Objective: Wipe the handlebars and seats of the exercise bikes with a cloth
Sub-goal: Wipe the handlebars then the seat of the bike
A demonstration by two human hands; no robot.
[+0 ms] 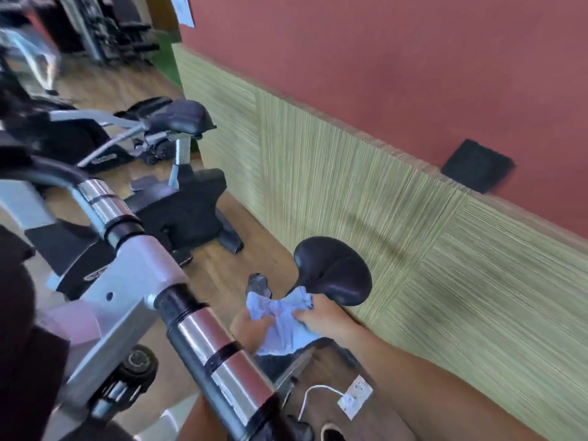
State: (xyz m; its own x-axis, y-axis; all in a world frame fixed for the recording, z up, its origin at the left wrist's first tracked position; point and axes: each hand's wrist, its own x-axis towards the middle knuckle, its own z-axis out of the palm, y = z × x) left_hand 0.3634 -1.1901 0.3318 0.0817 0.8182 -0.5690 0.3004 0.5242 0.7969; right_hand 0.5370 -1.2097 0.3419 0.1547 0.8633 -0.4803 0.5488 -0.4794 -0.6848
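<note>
Crumpled pale-blue cloth (281, 316) gripped by both hands: left hand (251, 326) curled beneath, right hand (321, 313) pinching upper edge. Glossy black padded bike seat (334, 270) located just beyond right-hand fingers (302, 315); long axis angled away toward upper left. Right hand nearer.

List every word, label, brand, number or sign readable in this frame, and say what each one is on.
No text can be read here.
Paper sheet on the wall, top edge: too blurred to read.
Oval badge on the near bike's black housing: marks too blurred to read.
White tag near the floor cable: smudged marks, unreadable.
The cloth, the near seat and the handlebar show no lettering.
</note>
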